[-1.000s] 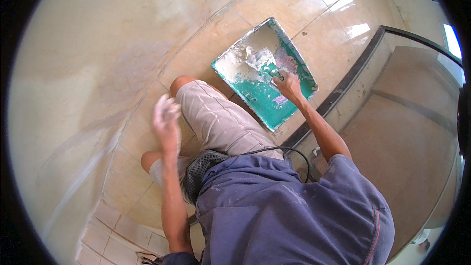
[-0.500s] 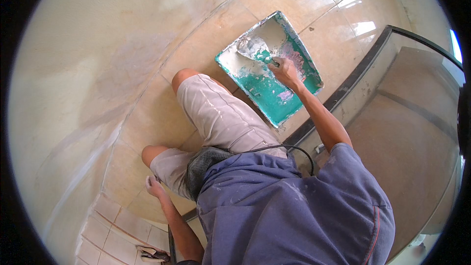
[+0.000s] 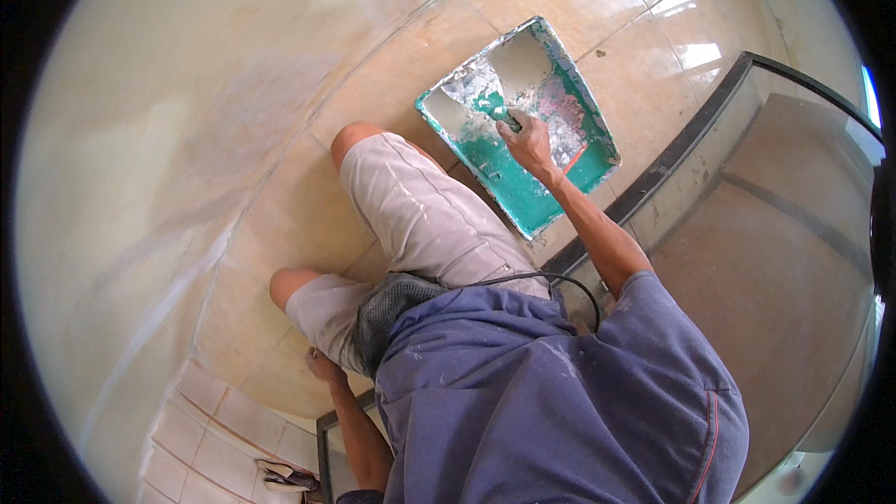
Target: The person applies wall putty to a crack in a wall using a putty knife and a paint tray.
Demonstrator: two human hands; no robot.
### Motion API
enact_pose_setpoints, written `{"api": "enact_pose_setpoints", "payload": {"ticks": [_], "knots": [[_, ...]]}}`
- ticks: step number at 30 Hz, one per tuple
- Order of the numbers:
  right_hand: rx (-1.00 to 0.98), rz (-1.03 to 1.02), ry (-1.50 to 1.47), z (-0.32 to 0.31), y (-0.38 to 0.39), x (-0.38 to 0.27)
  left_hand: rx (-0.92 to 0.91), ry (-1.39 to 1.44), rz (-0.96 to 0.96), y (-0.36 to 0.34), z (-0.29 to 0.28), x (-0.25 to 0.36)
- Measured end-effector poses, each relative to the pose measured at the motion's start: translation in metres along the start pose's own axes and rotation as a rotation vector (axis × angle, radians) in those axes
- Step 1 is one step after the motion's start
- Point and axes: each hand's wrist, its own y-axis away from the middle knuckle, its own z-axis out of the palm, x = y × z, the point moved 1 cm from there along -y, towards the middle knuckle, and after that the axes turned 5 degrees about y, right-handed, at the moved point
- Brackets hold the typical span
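My right hand (image 3: 530,142) grips the handle of a putty knife (image 3: 487,101), whose wide blade is caked with whitish filler. The blade lies over the left part of a green tray (image 3: 509,194) on the floor. White paste (image 3: 521,61) covers the tray's far end, and dried pinkish-white smears crust its right side. A thin orange-red strip (image 3: 576,159) shows beside my right wrist; I cannot tell what it is. My left hand (image 3: 325,366) rests by my left thigh, fingers curled in, with no tool visible in it.
A pale, patchy wall (image 3: 187,149) runs along the left, above beige floor tiles (image 3: 448,33). To the right stands a dark-framed panel (image 3: 765,196), its near edge close to the tray. Small dark items (image 3: 287,476) lie on the pale tiles at lower left.
The putty knife has shifted slightly left in the tray, its blade now turned differently. My left hand has drawn back from beside the knee to the thigh. The orange-red strip has come into sight.
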Motion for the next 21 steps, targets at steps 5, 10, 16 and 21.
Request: {"api": "enact_pose_setpoints", "payload": {"ticks": [5, 10, 16, 21], "knots": [[0.034, -0.037, -0.049, -0.006, 0.014, -0.011, -0.067, -0.112, 0.08, 0.009, -0.001, -0.056], [0.063, -0.088, 0.052, -0.019, 0.027, -0.015, -0.029, -0.486, 0.22, 0.028, 0.01, -0.088], [-0.19, -0.164, -0.134, -0.041, 0.041, -0.114, 0.047, -0.296, -0.05, 0.046, 0.019, -0.098], [-0.546, -0.202, -0.276, -0.016, 0.073, -0.201, 0.082, -0.205, -0.113, 0.023, 0.026, -0.132]]}}
